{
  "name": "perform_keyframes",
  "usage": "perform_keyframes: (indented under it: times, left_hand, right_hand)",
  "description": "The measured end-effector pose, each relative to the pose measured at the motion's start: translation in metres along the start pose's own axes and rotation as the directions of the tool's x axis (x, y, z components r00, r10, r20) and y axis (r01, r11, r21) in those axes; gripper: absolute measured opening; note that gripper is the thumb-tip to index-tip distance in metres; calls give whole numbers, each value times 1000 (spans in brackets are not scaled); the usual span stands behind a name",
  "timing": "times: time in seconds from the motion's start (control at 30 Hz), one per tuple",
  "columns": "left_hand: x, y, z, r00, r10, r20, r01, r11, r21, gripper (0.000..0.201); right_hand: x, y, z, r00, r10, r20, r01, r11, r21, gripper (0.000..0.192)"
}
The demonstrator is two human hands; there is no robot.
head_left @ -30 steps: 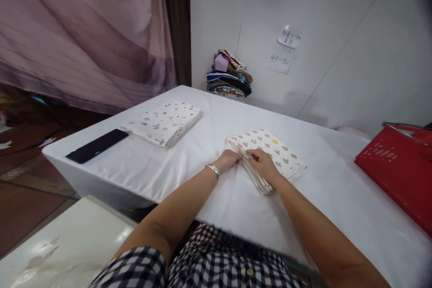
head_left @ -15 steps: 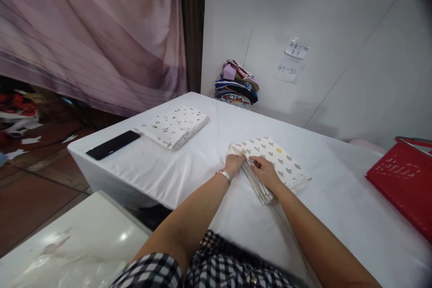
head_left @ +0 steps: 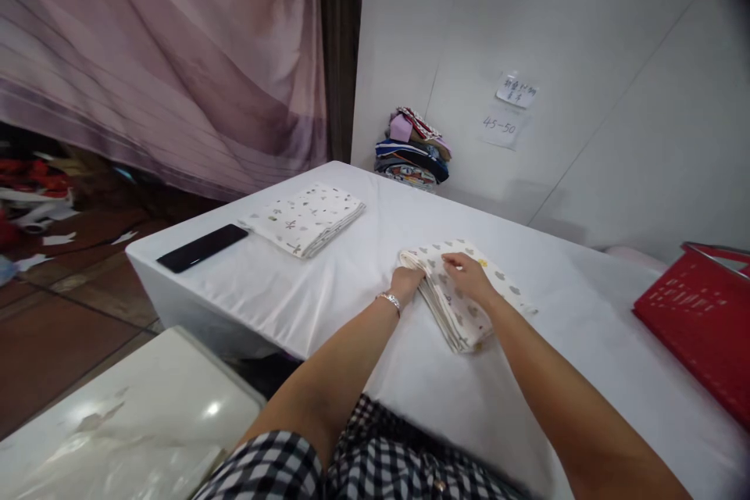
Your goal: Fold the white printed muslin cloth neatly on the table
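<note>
A folded white cloth (head_left: 454,314) with grey cloud-like prints and a spot of yellow lies on the white-covered table in front of me. At its near left edge, my left hand (head_left: 407,279) is closed on the stacked folds, with the fingertips hidden in the cloth. My right hand (head_left: 467,276) is over the top of the same cloth, fingers bent and apparently pinching a layer of it. Farther left rests a second folded white cloth (head_left: 308,217) with small leaf-like prints, touched by neither hand.
A black phone (head_left: 202,248) lies by the table's left edge. The table (head_left: 375,207) reaches back to a pile of folded clothes (head_left: 412,152) against the wall. On the right sits a red basket (head_left: 694,320). A white glossy surface (head_left: 134,406) stands at lower left.
My right hand has moved up and right from the cloth's left edge to over its top. A printed layer now covers more of the near side. My left hand stays put.
</note>
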State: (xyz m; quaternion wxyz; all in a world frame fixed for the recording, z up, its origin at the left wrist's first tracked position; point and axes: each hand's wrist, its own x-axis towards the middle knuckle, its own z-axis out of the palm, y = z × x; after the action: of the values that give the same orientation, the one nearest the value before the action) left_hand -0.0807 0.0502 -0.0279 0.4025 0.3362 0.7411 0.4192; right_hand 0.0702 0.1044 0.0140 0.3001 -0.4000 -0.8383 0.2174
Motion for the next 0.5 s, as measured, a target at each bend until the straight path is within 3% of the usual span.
perform_keyframes:
  times: [0.17, 0.4, 0.5]
  left_hand:
    - [3, 4, -1, 999, -36, -22, 35, 998, -58, 22]
    - [1, 0, -4, 999, -33, -14, 32, 994, -103, 17]
    - [0, -4, -5, 1000, 1, 1, 0, 992, -128, 19]
  right_hand:
    - [32, 24, -16, 989, 146, 20, -129, 926, -354, 34]
    - [43, 48, -16, 957, 287, 45, -221, 820, -527, 43]
    - [38, 51, -8, 960, 279, 36, -203, 777, -596, 41]
